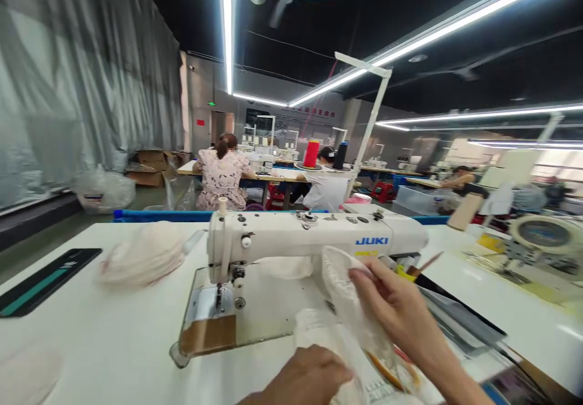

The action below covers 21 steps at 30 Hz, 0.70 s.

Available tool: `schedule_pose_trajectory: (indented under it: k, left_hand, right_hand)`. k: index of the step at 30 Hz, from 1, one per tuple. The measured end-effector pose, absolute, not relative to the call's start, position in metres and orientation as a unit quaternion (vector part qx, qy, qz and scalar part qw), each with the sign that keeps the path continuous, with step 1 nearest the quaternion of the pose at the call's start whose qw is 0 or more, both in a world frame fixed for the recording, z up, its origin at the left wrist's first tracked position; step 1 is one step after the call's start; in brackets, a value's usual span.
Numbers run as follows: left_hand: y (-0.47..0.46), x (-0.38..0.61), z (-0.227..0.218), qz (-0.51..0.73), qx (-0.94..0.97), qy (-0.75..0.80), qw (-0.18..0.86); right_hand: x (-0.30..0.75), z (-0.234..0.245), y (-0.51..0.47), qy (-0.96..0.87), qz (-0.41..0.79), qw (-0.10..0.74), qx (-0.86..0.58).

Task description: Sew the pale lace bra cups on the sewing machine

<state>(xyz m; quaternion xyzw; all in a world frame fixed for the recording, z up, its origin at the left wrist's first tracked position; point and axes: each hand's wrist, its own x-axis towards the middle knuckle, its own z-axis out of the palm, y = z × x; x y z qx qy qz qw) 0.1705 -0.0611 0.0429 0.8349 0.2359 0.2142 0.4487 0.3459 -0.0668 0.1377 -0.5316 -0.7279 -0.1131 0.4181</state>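
My right hand [392, 302] pinches the top of a thin white fabric piece [336, 277] between thumb and fingers, holding it up in front of the sewing machine arm. Lower and nearer, my left hand [314, 376] is curled over white fabric [312, 326] close to the table edge; its fingertips are partly hidden. Whether both hands hold one piece I cannot tell. Behind them stands a white JUKI sewing machine [282, 235]. Its presser foot [221, 299] is left of my hands, with no fabric visible under it.
A stack of pale fabric pieces [143, 256] lies left of the machine, beside a black-and-green case [50, 280]. Orange curved objects [385, 371] lie under my right forearm. A thread stand [373, 119] rises behind, with red [311, 153] and black cones. Several people sit at machines beyond.
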Motion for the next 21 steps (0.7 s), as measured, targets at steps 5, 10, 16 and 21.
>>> schedule_pose_trajectory:
  k: [5,10,16,21]
  left_hand:
    - [-0.055,0.112,0.055,0.323,0.640,0.361,0.597]
    - [-0.058,0.020,0.048,0.373,0.419,0.451,0.694]
    - [-0.046,0.002,0.033,0.348,0.536,0.472,0.607]
    - [-0.035,0.007,0.051,0.289,0.638,0.421,0.577]
  right_hand:
    - [0.270,0.129,-0.079,-0.802,-0.049,0.414,-0.428]
    - [0.210,0.073,-0.066,-0.880,0.168,0.277,-0.347]
    - [0.209,0.054,-0.031,-0.843,0.259,0.238,-0.408]
    - [0.205,0.049,-0.002,-0.828,0.393,0.203,-0.344]
